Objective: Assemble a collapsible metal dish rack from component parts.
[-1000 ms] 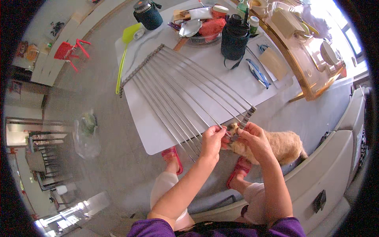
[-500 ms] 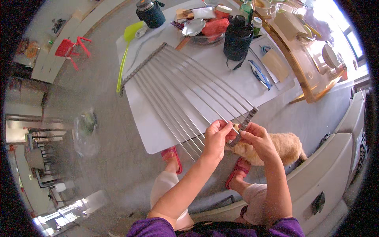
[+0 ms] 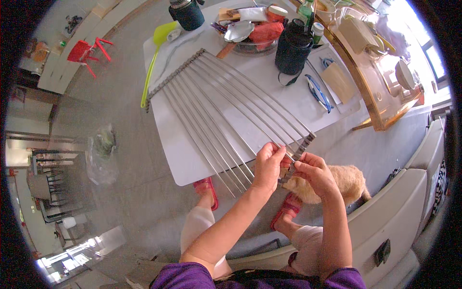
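Note:
A roll-up drying rack of thin metal rods (image 3: 226, 91) lies across the white table, its far grey jointed end strip (image 3: 175, 74) on the tabletop. The near ends of the rods reach past the table's front edge. My left hand (image 3: 269, 164) pinches one rod close to its near end. My right hand (image 3: 315, 173) is closed on the near grey end strip (image 3: 304, 144), just right of the left hand. Some rods to the left hang with their near ends free. The fingers partly hide where rod and strip meet.
A tan cat (image 3: 344, 183) is on the floor below my right hand. On the white table (image 3: 178, 164) are a dark-sleeved bottle (image 3: 292, 53), blue-handled scissors (image 3: 317, 91), a filled bowl (image 3: 248, 47) and a green fly swatter (image 3: 153, 72). A pale sofa (image 3: 394, 207) stands at right.
The view has shifted slightly. My hands stay at the same rod and end strip, with only small finger movement; the cat has barely moved.

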Tool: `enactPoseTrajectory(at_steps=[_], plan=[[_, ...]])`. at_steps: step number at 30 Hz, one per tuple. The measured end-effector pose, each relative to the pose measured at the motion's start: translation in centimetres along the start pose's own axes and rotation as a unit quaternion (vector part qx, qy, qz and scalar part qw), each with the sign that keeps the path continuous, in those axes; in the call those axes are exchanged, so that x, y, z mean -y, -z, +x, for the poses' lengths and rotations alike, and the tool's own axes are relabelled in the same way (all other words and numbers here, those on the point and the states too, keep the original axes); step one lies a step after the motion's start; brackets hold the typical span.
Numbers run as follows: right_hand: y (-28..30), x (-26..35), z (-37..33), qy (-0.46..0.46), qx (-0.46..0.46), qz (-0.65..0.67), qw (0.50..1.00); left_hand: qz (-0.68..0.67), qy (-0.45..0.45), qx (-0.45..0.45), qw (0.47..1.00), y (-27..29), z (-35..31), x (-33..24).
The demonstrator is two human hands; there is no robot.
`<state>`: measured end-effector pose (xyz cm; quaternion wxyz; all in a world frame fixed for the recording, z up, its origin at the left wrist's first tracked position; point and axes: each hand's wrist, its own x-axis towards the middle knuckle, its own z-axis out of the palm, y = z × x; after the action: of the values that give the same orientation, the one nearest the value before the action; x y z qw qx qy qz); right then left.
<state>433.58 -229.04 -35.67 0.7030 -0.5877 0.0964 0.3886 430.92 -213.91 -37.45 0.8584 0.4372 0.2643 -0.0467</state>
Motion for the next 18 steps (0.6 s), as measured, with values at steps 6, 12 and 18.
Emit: enactPoseTrajectory(at_steps=[6, 12, 18], plan=[[-0.4, 0.2, 0.0, -0.013, -0.006, 0.038, 0.999, -0.003, -0.003, 0.007, 1.000, 0.1, 0.1, 0.2], [0.0, -0.1, 0.1, -0.015, 0.001, 0.034, 0.999, -0.003, 0.002, -0.003, 1.000, 0.0, 0.0, 0.1], [-1.1, -0.3, 0.1, 0.011, -0.040, 0.014, 0.999, 0.008, -0.034, -0.044, 0.998, 0.0, 0.3, 0.9]])
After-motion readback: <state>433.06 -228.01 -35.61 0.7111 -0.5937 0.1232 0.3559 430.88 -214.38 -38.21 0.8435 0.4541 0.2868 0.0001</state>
